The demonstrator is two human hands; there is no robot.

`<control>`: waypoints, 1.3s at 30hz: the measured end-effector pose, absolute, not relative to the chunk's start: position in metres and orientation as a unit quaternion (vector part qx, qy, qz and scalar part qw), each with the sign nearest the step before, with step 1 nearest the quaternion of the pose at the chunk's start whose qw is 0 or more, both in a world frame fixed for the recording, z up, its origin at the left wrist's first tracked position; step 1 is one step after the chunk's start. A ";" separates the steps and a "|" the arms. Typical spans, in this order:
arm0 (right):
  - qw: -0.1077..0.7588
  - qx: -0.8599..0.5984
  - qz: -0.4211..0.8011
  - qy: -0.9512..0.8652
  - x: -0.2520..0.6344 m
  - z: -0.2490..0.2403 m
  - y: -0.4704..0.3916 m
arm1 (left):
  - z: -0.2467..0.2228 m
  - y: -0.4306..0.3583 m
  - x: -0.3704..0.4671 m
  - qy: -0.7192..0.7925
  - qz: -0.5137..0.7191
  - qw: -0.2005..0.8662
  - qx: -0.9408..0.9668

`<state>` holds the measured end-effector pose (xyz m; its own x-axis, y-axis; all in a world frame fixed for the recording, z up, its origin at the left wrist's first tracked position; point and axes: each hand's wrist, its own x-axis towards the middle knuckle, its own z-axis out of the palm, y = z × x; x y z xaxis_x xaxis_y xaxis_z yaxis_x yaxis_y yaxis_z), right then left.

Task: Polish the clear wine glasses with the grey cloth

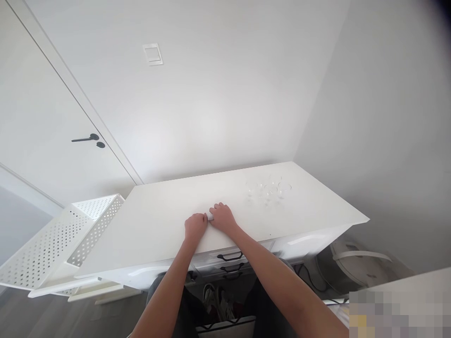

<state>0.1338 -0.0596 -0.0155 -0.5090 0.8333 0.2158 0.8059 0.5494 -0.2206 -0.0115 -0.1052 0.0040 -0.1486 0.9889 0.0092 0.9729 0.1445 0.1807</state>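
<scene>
Both my hands are together low over the white cabinet top [158, 225], near its front middle. My left hand [196, 227] is closed, its fingers curled in. Beside it my right hand [224, 218] is also closed, with bent fingers. A small pale thing [210, 217], whitish and short, shows in the narrow gap between the two hands. Its kind cannot be made out, and most of it is hidden by my fingers. To the right of my hands stand several clear stemmed glasses [270, 190], grouped close together on the cabinet top.
Black drawer handles [229, 257] stick out below the cabinet's front edge. A white perforated rack [52, 239] stands at the left, near a door with a black handle [84, 138]. A grey bin-like container [347, 265] and cables are at the lower right.
</scene>
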 end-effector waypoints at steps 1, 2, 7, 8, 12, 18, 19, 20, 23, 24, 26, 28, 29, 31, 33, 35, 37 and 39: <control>0.156 -0.472 0.047 -0.867 0.135 -0.015 -0.060 | 0.003 -0.105 -0.012 0.754 0.073 0.056 0.650; 0.165 -0.469 0.047 -0.866 0.136 -0.014 -0.061 | 0.003 -0.106 -0.012 0.754 0.074 0.056 0.651; 0.196 -0.441 0.047 -0.875 0.161 -0.015 -0.076 | -0.004 -0.109 -0.009 0.741 0.087 0.026 0.665; 0.196 -0.437 0.049 -0.877 0.170 -0.016 -0.080 | -0.005 -0.110 -0.008 0.734 0.093 0.009 0.672; 0.200 -0.451 0.068 -0.867 0.219 -0.020 -0.097 | -0.005 -0.113 -0.003 0.692 0.117 -0.034 0.712; 0.285 -0.509 0.111 -0.805 0.301 -0.029 -0.115 | -0.003 -0.113 0.021 0.569 0.147 -0.006 0.809; 0.312 -0.520 0.125 -0.785 0.314 -0.031 -0.117 | -0.004 -0.113 0.028 0.542 0.152 -0.003 0.826; 0.342 -0.529 0.140 -0.764 0.326 -0.033 -0.120 | -0.004 -0.112 0.036 0.518 0.158 -0.001 0.841; 0.428 -0.577 0.146 -0.680 0.359 -0.039 -0.123 | -0.007 -0.107 0.064 0.460 0.163 0.008 0.873; 0.437 -0.600 0.129 -0.657 0.369 -0.041 -0.122 | -0.008 -0.105 0.074 0.446 0.160 0.014 0.881; 0.437 -0.644 0.096 -0.621 0.386 -0.043 -0.118 | -0.011 -0.102 0.094 0.434 0.155 0.024 0.887; 0.429 -0.674 0.073 -0.597 0.398 -0.044 -0.110 | -0.014 -0.101 0.111 0.437 0.146 0.034 0.887; 0.424 -0.683 0.068 -0.591 0.402 -0.044 -0.106 | -0.016 -0.100 0.119 0.442 0.139 0.038 0.885; 0.406 -0.694 0.072 -0.591 0.408 -0.043 -0.097 | -0.018 -0.100 0.130 0.450 0.126 0.046 0.883; 0.386 -0.699 0.091 -0.595 0.413 -0.042 -0.088 | -0.020 -0.100 0.136 0.457 0.119 0.054 0.880; 0.379 -0.697 0.116 -0.597 0.419 -0.040 -0.080 | -0.020 -0.099 0.138 0.457 0.113 0.063 0.880; 0.386 -0.682 0.145 -0.604 0.427 -0.037 -0.071 | -0.019 -0.098 0.139 0.454 0.106 0.070 0.882; 0.392 -0.652 0.176 -0.625 0.435 -0.033 -0.064 | -0.017 -0.097 0.141 0.453 0.102 0.072 0.883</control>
